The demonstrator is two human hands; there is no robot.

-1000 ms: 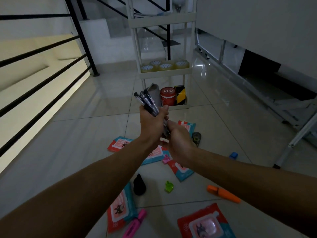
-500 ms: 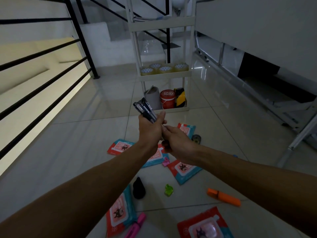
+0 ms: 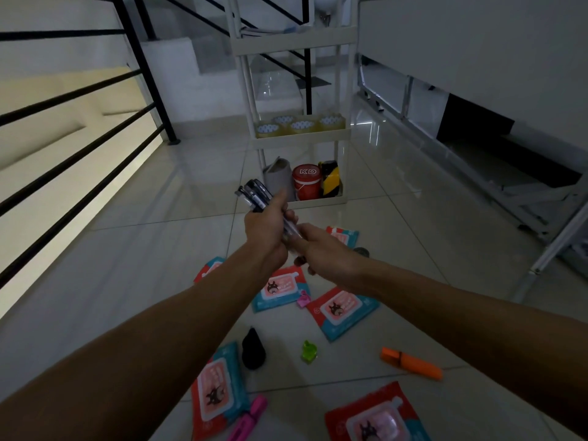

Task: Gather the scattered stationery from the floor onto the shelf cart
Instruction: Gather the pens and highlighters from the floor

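The left hand point(image 3: 267, 227) grips a bundle of pens point(image 3: 254, 195) with fingers curled round them, their dark caps fanning up and to the left, held above the floor just in front of the white shelf cart point(image 3: 299, 135). The right hand point(image 3: 324, 253) sits just right of it, its fingers reaching in at the bundle's lower end (whether they actually pinch the pens cannot be told). On the cart's middle shelf lie tape rolls point(image 3: 300, 125); its bottom shelf holds a red tub point(image 3: 306, 181), a grey roll point(image 3: 278, 176) and a black-and-yellow tape roll point(image 3: 330, 179). Scattered on the tiled floor point(image 3: 397, 243) nearer the camera are several red-and-teal packets point(image 3: 343, 311), an orange highlighter point(image 3: 412, 362) at right, a pink highlighter point(image 3: 248, 420), a small green piece point(image 3: 309, 351) and a black object point(image 3: 253, 348).
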